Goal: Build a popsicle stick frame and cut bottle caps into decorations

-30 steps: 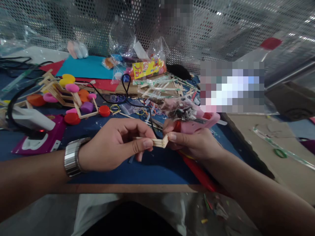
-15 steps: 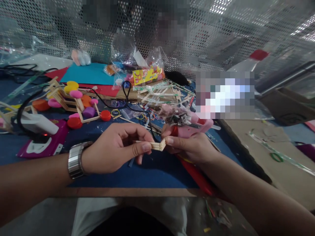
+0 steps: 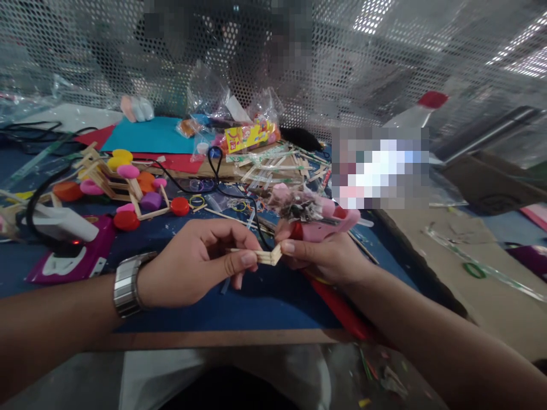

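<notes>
Between my two hands is a small piece of pale wooden sticks, joined side by side and bent at an angle near its right end. My left hand, with a metal watch on the wrist, pinches the long arm of the piece between thumb and fingers. The short bent end is pinched by my right hand. Just behind my right hand lies a pink glue gun with a red trigger; its nozzle area is covered in grey, messy residue. Fingertips behind the sticks are partly hidden.
A stick model with colourful round caps stands left, behind a purple power strip. A black cable crosses the table. Loose sticks, plastic bags and blue card lie behind; brown cardboard is right.
The whole view has shifted slightly, so things appear a little further left and lower. Both hands keep the same pinch on the wooden sticks.
</notes>
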The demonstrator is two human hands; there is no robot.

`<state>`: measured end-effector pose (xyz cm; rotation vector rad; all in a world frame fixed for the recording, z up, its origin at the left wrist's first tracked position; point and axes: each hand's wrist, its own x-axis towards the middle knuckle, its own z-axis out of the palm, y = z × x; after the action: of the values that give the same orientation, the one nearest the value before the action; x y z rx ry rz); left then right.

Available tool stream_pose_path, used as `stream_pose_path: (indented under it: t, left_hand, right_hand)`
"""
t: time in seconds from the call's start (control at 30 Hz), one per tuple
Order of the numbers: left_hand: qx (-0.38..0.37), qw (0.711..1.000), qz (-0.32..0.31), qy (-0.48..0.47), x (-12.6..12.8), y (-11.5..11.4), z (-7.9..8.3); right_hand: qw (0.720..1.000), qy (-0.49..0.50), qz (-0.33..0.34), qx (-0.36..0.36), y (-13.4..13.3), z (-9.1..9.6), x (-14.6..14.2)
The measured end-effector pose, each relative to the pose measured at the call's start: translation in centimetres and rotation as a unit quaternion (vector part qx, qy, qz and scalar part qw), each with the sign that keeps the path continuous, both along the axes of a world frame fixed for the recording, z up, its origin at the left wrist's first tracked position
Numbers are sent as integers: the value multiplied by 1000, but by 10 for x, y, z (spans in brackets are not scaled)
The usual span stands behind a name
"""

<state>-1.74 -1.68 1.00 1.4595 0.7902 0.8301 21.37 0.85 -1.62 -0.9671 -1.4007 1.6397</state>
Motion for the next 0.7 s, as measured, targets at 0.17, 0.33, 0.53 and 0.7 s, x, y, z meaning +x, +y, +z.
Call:
stream_pose_path:
  t: [0.17,0.33,0.53,0.7]
  left_hand:
    - [1,1000,-2,-1,-1,0,-1]
    - [-5,1000,-3,-4,-1,1,0]
    - [7,1000,-4,-8,-2,0,-1]
    - [4,1000,-6,-11,-2,0,-1]
  right_hand:
    - [1000,0,2,12,0,1,0]
    - [1000,-6,5,15,0,3,0]
    - [1000,4,2,24,-1,2,-1]
    - [999,16,3,31,-1,6,-2]
